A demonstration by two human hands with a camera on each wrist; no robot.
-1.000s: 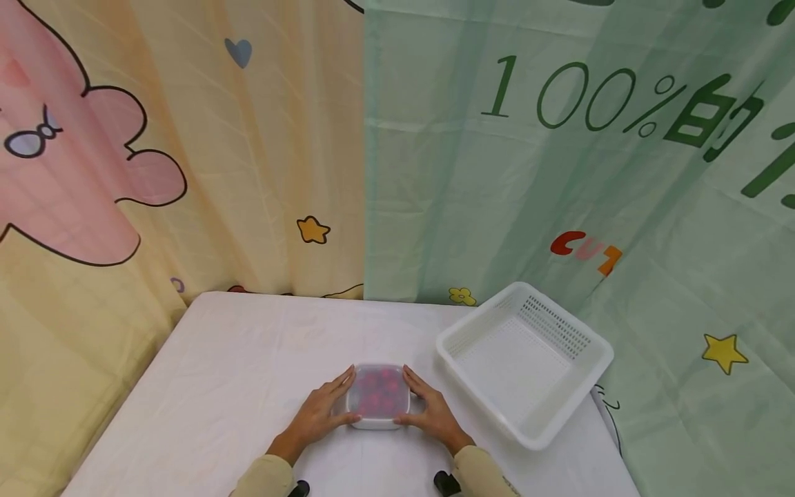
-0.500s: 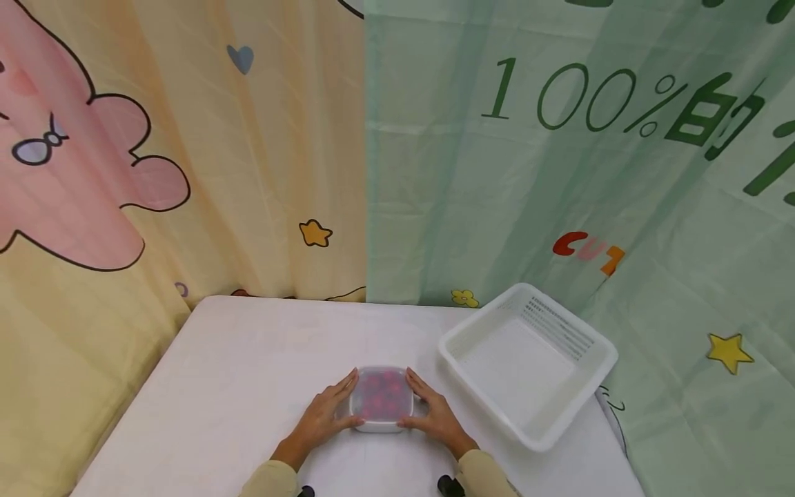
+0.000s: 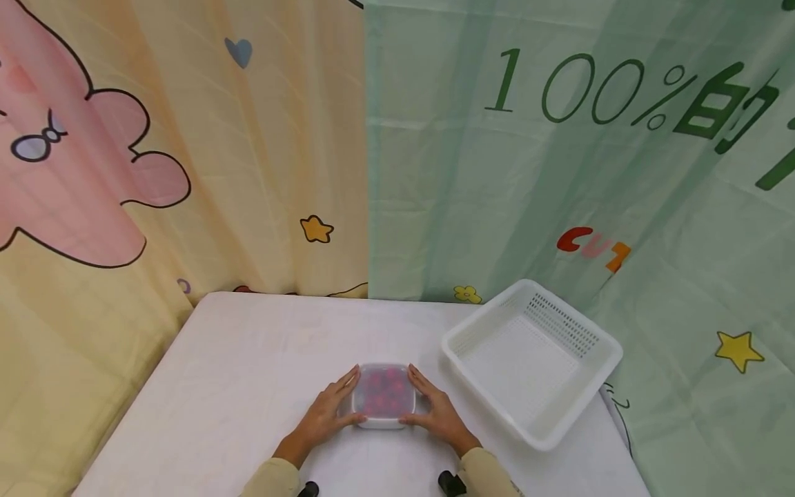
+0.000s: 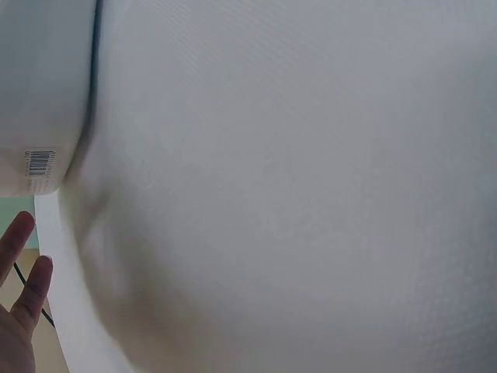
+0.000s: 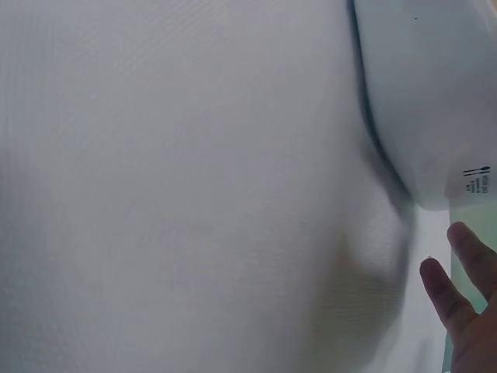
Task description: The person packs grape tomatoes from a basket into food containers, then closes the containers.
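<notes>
A white plastic food container with a cloudy see-through lid sits on the white-covered table, red pieces showing through the lid. My left hand holds its left side, thumb at the front edge and fingers at the back left corner. Mirroring that, my right hand holds the right side. In the left wrist view the container's white wall carries a barcode label, with spread fingers just below. Small dark print marks the container's wall in the right wrist view, and two fingers show beneath it.
A large white plastic basket with slotted walls stands at an angle to the right of the container. White cloth covers the table. Printed curtains, yellow and green, hang behind and along the sides.
The head view has shifted slightly. Both hands stay on the food container, and it keeps its place on the table.
</notes>
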